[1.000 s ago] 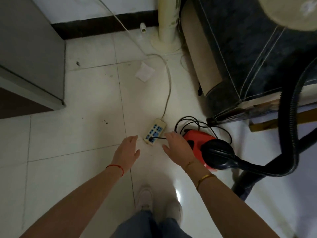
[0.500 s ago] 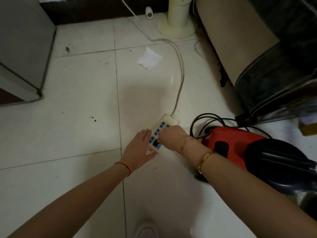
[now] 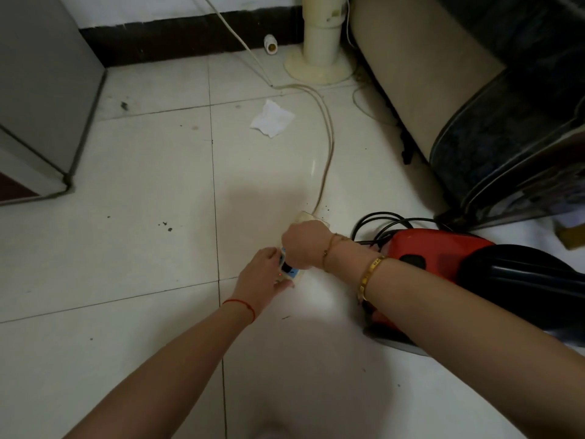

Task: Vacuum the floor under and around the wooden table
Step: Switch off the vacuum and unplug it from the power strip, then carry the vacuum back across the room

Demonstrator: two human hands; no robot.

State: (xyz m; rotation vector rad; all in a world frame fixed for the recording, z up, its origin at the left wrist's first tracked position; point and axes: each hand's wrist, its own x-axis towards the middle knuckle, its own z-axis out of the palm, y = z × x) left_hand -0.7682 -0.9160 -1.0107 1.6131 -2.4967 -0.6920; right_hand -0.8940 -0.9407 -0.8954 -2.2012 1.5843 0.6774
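A: What are the hands doing?

B: The right hand (image 3: pixel 305 245) is curled down over the cream plastic power strip with blue sockets (image 3: pixel 292 270), fingers closed on something at a socket; what exactly they pinch is hidden. The left hand (image 3: pixel 261 278) grips the strip's near end, thumb and fingers pressed on its sides. Both forearms reach forward and down.

A: And the vacuum?

B: The red and black canister vacuum cleaner (image 3: pixel 443 258) sits on the white tiled floor (image 3: pixel 142 248) just right of the strip, its black cord (image 3: pixel 380 221) looped beside it.

A: Room to move?

B: Open tiles to the left, up to the grey cabinet (image 3: pixel 41 99). The dark covered furniture (image 3: pixel 506 122) crowds the right. A crumpled white paper (image 3: pixel 272 119) lies farther off.

A: Any writing?

B: None readable.
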